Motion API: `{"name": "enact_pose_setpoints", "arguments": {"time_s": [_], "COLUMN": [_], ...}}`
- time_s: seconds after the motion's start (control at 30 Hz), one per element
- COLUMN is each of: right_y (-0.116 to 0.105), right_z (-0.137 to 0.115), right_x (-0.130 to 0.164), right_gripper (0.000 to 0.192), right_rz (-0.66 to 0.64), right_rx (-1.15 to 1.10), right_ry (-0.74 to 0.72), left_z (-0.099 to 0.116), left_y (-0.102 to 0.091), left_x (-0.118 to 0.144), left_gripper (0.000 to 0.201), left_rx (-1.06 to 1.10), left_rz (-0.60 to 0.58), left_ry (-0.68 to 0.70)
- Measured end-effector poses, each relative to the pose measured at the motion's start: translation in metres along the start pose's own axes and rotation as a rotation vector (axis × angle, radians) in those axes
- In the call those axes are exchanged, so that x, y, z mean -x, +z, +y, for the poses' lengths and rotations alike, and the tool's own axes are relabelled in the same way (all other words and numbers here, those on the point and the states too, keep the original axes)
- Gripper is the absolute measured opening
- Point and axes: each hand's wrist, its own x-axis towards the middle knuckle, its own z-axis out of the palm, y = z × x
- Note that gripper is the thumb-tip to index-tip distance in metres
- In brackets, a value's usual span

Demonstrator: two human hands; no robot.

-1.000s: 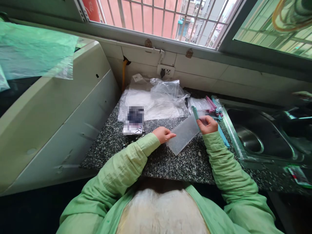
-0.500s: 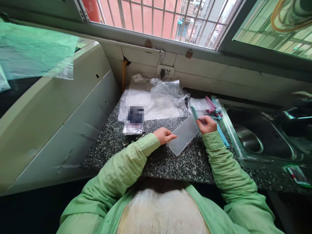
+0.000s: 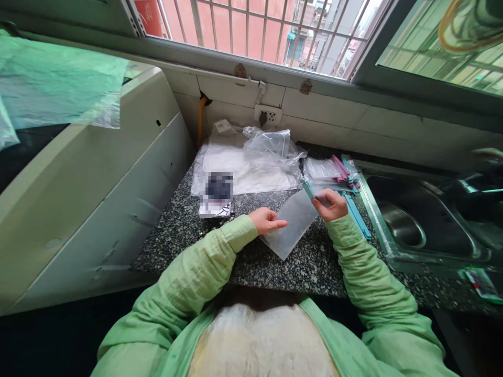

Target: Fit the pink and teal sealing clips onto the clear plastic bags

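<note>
Both hands pinching frosted plastic bag (image 3: 291,222), right hand (image 3: 332,204) at teal clip (image 3: 307,188) (left hand (image 3: 267,220) opposite)

We see the scene lit by soft daylight that comes through the barred window (image 3: 251,31) along the top edge, bright there and close to washed out. The granite countertop (image 3: 310,262) takes even, diffuse light with only faint shadows. The bottom corners fall nearly black. Wide-angle distortion bends the window frame and stretches the white cabinet (image 3: 90,188) at the left edge. The steel sink (image 3: 408,220) carries dull glare. One small patch near the countertop's back left corner is pixelated; the rest stays fairly sharp.
</note>
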Motion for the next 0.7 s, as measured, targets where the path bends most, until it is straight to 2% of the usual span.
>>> {"name": "enact_pose_setpoints", "arguments": {"time_s": [0.27,0.53,0.7], "right_y": [0.0000,-0.0002,-0.0004], "right_z": [0.0000,0.0006,-0.0002], "right_x": [-0.0003,-0.0012,-0.0010], "right_gripper": [0.021,0.018,0.018], "right_rz": [0.022,0.076,0.043], "right_rx": [0.030,0.068,0.052], "right_ry": [0.009,-0.054,-0.056], "left_z": [-0.0021,0.0039,0.0020], "left_y": [0.0042,0.0067,0.0055], "left_x": [-0.0023,-0.0001,0.0012], "left_gripper": [0.052,0.049,0.052], "left_rx": [0.051,0.027,-0.002], "left_rz": [-0.017,-0.049,-0.094], "left_ry": [-0.015,-0.050,-0.015]}}
